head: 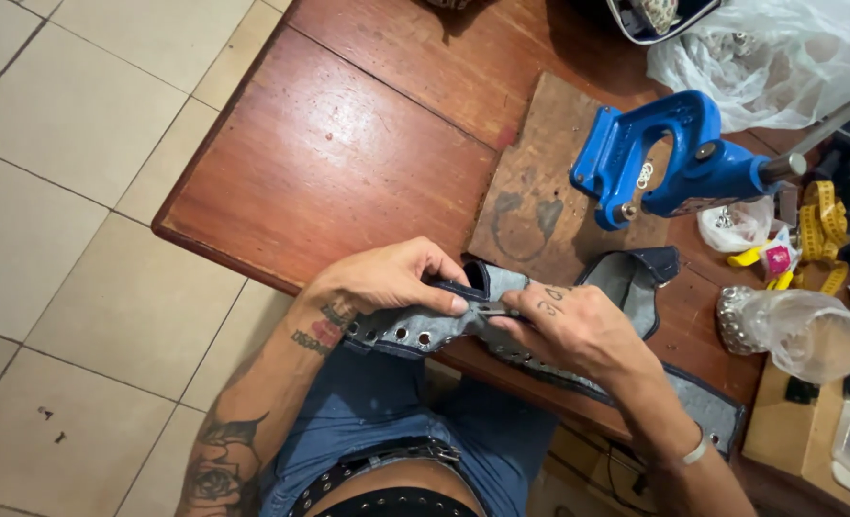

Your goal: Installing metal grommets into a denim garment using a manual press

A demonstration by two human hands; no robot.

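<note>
Grey fabric strip with metal eyelets [425, 330] lies across the near edge of the brown wooden table [348, 144]. The left hand [387, 278] pinches the strip; the right hand [573, 325] pinches a small metal piece [494, 309] against it. A blue hand press [669, 158] stands beyond the strip.

Small tool [498, 309] — mostly under fingers [530, 321]

I see a grey fabric strip [425, 330] edged in dark navy and dotted with a row of silver eyelets, on a reddish-brown wooden table [348, 153]. Far right stands a bright blue hand press [679, 158]; beside it lies a yellow measuring tape [822, 225]. The floor tiles [61, 191] on the left are pale cream, and my denim shorts [396, 421] mid-blue
</note>
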